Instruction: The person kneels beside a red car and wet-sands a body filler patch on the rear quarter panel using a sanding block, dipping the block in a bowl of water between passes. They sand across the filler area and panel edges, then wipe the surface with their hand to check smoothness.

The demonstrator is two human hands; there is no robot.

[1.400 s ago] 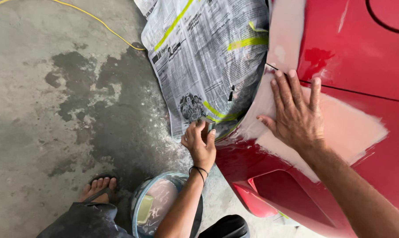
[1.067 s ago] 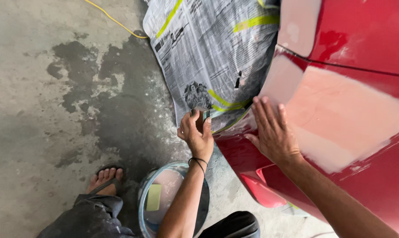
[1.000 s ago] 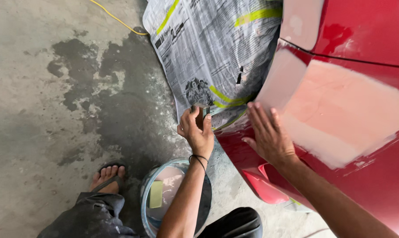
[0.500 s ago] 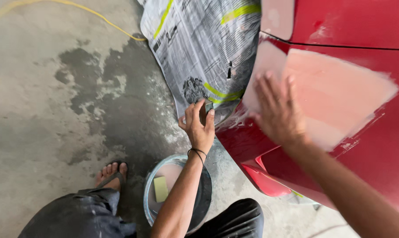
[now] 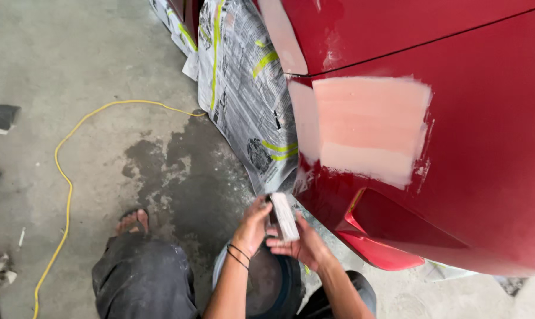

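Hands are meeting low in the frame: left hand (image 5: 253, 227) and right hand (image 5: 303, 245) are both pinching a small, light, stiff-looking sanding block (image 5: 284, 216) by its edges.

Two hands meet at the lower centre of the frame, the left hand (image 5: 253, 224) and the right hand (image 5: 303, 245), sharing one pale sanding block (image 5: 284, 216). One yellow cord (image 5: 67, 177) loops at left. One bare foot (image 5: 132, 221) shows lower left, and one pink filler patch (image 5: 368, 127) sits at upper right beside one newspaper masking sheet (image 5: 244, 88).
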